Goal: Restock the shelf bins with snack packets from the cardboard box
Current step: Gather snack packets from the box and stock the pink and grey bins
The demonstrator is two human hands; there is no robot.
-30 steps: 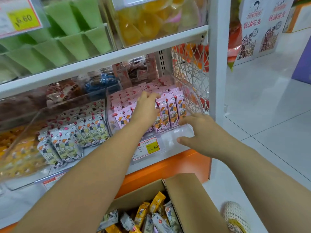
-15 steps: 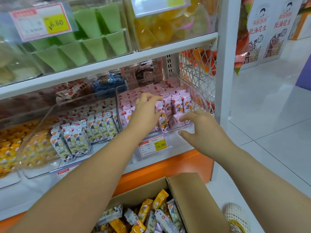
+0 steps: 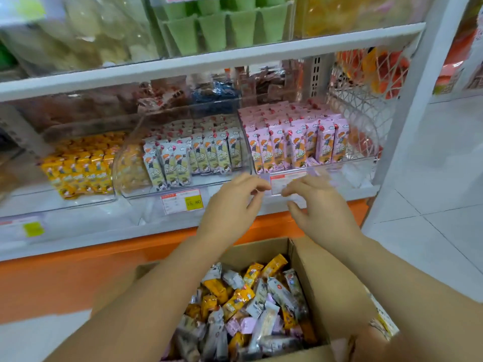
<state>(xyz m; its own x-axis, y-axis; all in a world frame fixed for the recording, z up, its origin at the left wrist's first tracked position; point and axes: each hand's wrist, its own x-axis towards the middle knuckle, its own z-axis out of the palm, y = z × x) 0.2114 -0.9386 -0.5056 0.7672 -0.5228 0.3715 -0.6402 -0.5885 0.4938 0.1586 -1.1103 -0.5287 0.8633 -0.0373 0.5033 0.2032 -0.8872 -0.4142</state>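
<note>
— What have your grips got?

— No packet in either. My left hand (image 3: 235,205) and right hand (image 3: 322,207) hang side by side. The fingers are half curled, with the fingertips at the clear plastic label strip (image 3: 287,182) on the front of the right-hand bin. It is blurred there, so I cannot tell whether either grip pinches that strip.

— And that bin?

— It is a clear plastic bin (image 3: 347,163), packed with rows of upright pink snack packets (image 3: 295,142). Just left of it, a second clear bin (image 3: 130,165) holds grey-white snack packets (image 3: 198,152). Further left stand yellow snack packets (image 3: 78,165). All of them sit on the lower white shelf (image 3: 104,218).

— And the stock?

— Below my forearms is the open brown cardboard box (image 3: 311,270). It holds a loose heap of mixed packets (image 3: 248,296) in yellow, grey and pink.
</note>
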